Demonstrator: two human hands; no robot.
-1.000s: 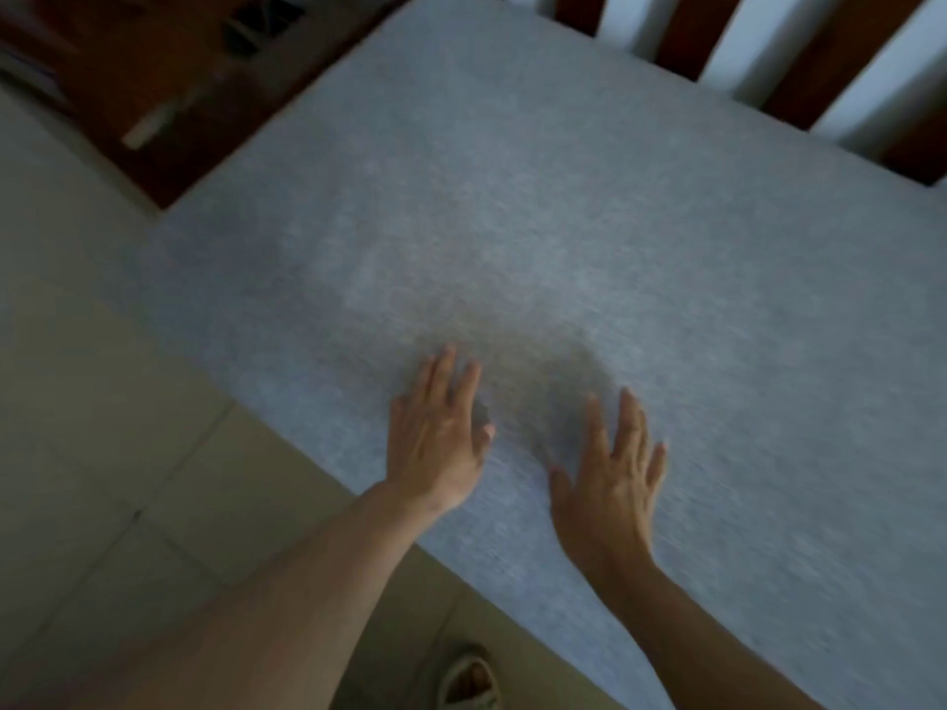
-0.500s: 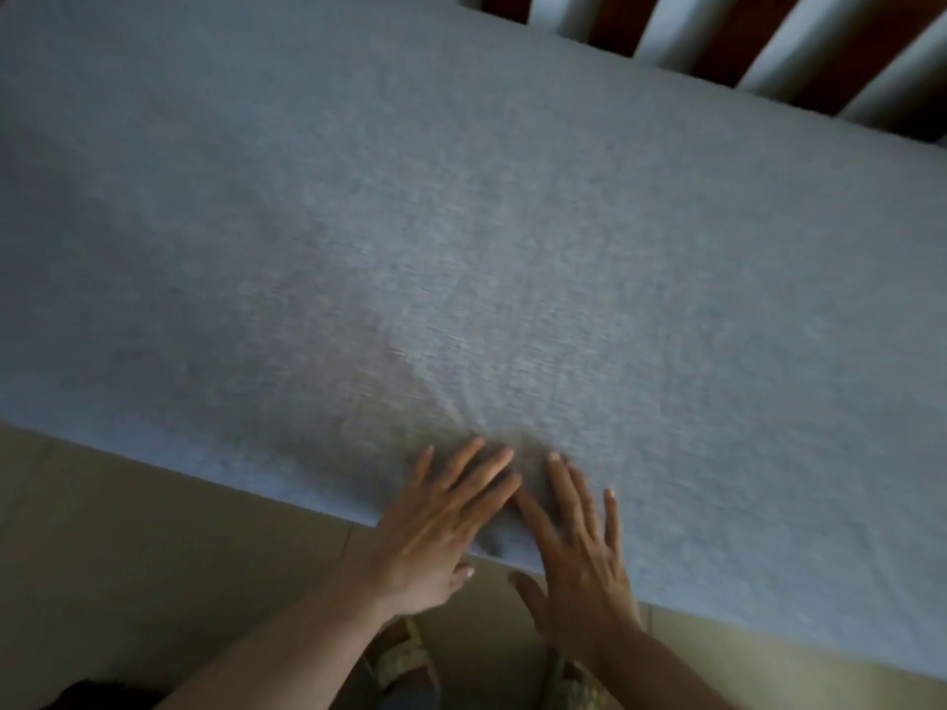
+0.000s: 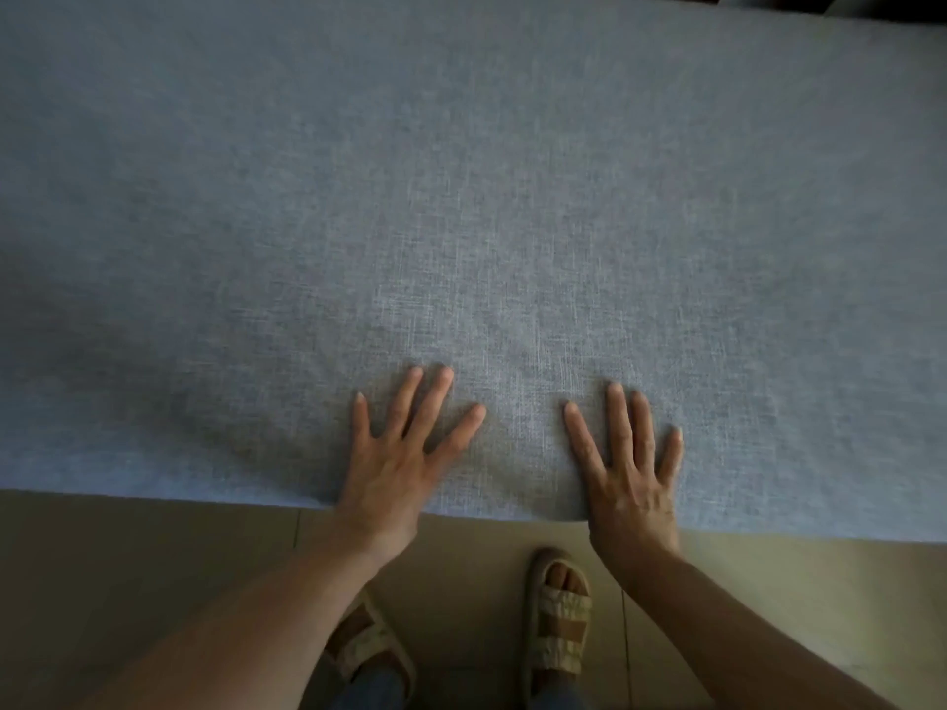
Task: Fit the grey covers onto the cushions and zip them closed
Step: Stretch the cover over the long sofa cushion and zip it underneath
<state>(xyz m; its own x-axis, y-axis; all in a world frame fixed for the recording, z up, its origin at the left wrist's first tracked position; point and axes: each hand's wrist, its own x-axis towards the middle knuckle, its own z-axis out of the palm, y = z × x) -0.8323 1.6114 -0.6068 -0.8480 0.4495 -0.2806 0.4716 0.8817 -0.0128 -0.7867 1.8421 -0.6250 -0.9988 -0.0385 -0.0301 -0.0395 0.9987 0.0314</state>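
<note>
Across almost the whole view, from the left edge to the right, lies the wide grey woven-fabric cover (image 3: pixel 461 197), stretched smooth over a large flat cushion, with its near edge running level above the beige tiled floor (image 3: pixel 128 566). No bare cushion shows anywhere, so the cover looks fully drawn on over this face; by that judgement the fitting is largely done here. No zip, slider or open seam can be seen, so whether it is zipped closed cannot be told from this side, and no other cushion or cover is in view to say how many remain. What seems in hand is smoothing or pressing the fabric flat along the front edge.

Left of centre, the left hand (image 3: pixel 397 466) lies palm down on the cover just inside the near edge, fingers straight and fanned apart, gripping nothing; its forearm rises from the lower left corner. A shallow dent and soft shadow in the fabric around it suggest some downward pressure. Between the two hands the cloth sits a little puckered but flat, and its edge dips slightly.

Right of centre, the right hand (image 3: pixel 628 474) rests likewise flat on the cover, fingers extended and closer together, the wrist crossing the edge, holding nothing. The two hands are apart, not touching.

Below, on the floor, two feet in woven tan strap sandals (image 3: pixel 561 607) stand close to the cushion's front. At the top right corner a dark strip of something beyond the cushion shows, too small to name.
</note>
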